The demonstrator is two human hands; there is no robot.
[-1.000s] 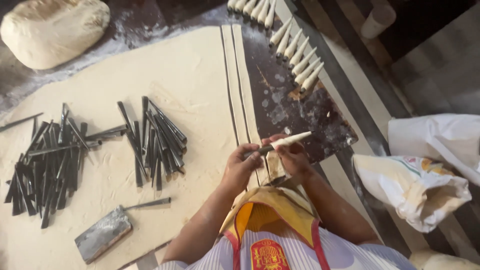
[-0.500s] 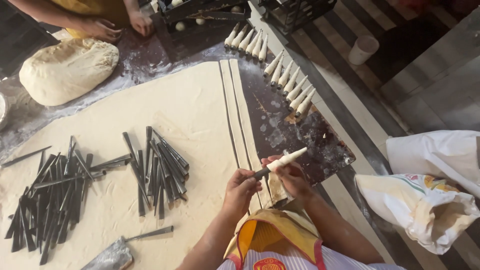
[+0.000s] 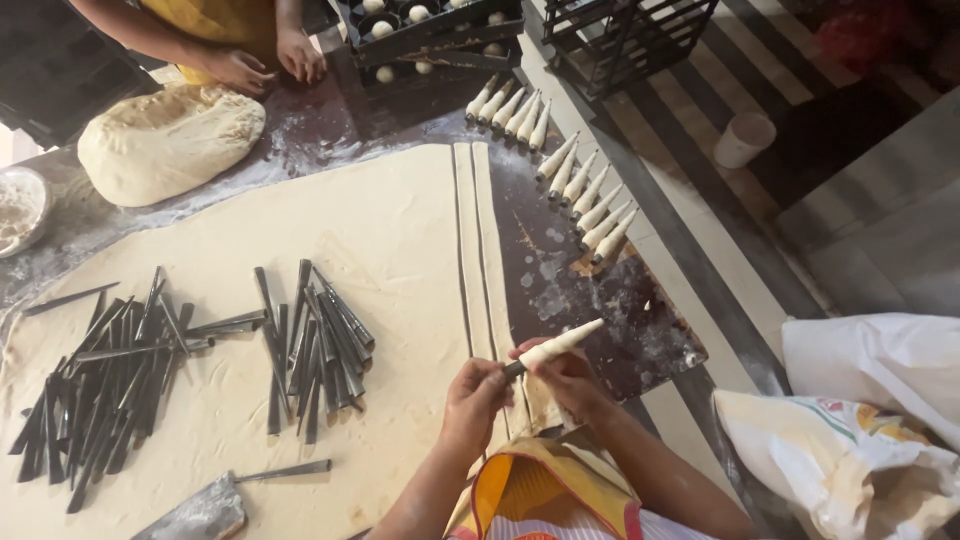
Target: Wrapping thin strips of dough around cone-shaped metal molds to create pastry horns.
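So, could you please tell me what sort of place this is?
Most likely a bakery or pastry kitchen: a rolled dough sheet covers the table, metal cone moulds lie heaped on it, and dough-wrapped cones sit in rows.

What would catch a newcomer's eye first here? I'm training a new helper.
Near the table's front edge, the left hand and right hand hold a dough-wrapped cone. Two heaps of dark metal cone moulds lie on the rolled dough sheet, and finished cones line the right edge.
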